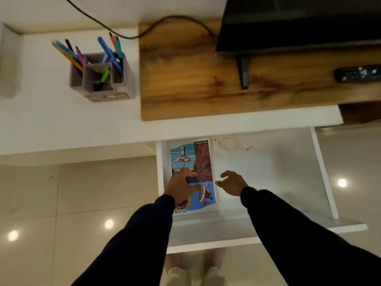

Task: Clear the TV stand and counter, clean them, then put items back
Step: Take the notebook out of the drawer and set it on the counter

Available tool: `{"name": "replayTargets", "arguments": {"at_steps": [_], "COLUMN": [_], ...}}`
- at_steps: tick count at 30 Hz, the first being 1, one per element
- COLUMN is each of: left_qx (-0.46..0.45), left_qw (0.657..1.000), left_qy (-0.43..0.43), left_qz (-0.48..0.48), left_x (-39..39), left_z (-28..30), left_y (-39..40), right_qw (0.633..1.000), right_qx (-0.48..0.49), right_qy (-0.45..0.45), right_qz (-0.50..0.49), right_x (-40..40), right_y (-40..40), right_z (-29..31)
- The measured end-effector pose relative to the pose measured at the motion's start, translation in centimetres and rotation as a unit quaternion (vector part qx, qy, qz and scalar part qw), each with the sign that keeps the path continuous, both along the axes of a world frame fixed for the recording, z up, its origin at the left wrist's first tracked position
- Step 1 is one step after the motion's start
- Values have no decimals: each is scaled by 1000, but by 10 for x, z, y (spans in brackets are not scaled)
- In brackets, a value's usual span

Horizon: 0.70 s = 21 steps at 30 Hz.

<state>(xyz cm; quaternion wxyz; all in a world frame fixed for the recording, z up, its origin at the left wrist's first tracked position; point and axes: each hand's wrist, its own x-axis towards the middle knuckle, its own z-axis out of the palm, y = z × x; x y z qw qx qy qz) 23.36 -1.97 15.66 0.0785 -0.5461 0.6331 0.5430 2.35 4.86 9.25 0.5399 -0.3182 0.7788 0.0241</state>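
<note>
A white drawer (323, 172) stands pulled out below the white counter (61, 124). A colourful notebook (203, 159) lies flat at the drawer's left side. My left hand (181, 187) rests on the notebook's cover with fingers spread. My right hand (232, 182) hovers just right of the notebook, fingers loosely curled and holding nothing. On the counter stands a grey pen holder (103, 79) full of pens. The wooden TV stand top (185, 79) carries a black TV (299, 23) and a black remote (357, 73).
A coiled white cable (228, 142) lies at the back of the drawer. A black power cord (127, 36) runs across the counter to the TV. A grey object (8, 62) sits at the far left. Glossy floor tiles (61, 203) surround the drawer; my feet show below it.
</note>
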Motion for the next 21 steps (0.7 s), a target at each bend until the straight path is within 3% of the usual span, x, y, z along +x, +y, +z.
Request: {"name": "replayTargets", "arguments": {"at_steps": [6,10,17,21], "left_qx": [31,38,25,2], "left_qw": [999,996,994,993], "left_qy": [-35,-80,-74,-84], "left_qz": [28,32,72,84], "left_x": [-3,-1,0,-1], "left_z": [-71,-93,-93,-79], "left_y": [-3,0,2,5], "right_qw": [992,973,967,963], "right_qx": [-26,-55,-130,-167], "right_qy": [5,19,-106,-126], "right_qz": [-126,-222,-190,-171], "right_x": [24,38,44,54], "right_y": [-2,-5,-13,-7], "right_z": [-78,-100,-82,-60]}}
